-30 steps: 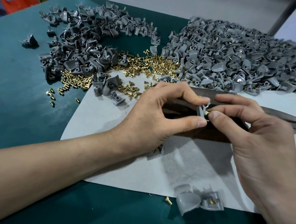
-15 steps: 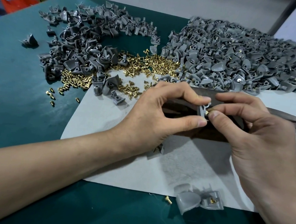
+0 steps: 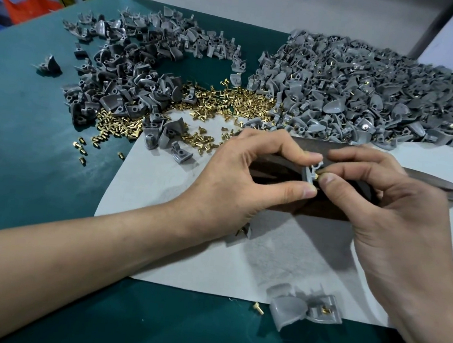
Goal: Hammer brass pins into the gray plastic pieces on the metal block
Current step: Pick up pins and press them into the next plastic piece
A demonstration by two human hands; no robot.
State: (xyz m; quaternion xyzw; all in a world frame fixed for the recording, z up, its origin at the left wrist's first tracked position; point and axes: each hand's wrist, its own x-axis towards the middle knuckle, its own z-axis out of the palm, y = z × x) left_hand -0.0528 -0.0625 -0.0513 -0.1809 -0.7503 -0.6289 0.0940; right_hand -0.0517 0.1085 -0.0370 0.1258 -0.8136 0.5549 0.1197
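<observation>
My left hand (image 3: 249, 179) pinches a small gray plastic piece (image 3: 310, 171) between thumb and forefinger, just over the dark metal block (image 3: 436, 188). My right hand (image 3: 382, 208) pinches a brass pin (image 3: 316, 176) with thumb and forefinger, its tip against the piece. The block lies on a gray sheet (image 3: 157, 186) and both hands hide most of it. No hammer is in view.
Loose brass pins (image 3: 226, 105) lie spread between a pile of gray pieces (image 3: 129, 79) on the left and a larger heap (image 3: 365, 93) at the back right. Two gray pieces (image 3: 303, 310) and one pin (image 3: 258, 307) lie at the sheet's near edge, on the green table (image 3: 15, 137).
Almost nothing differs. Both hands stay together over the block, with only a slight shift of the fingers on the piece and pin.
</observation>
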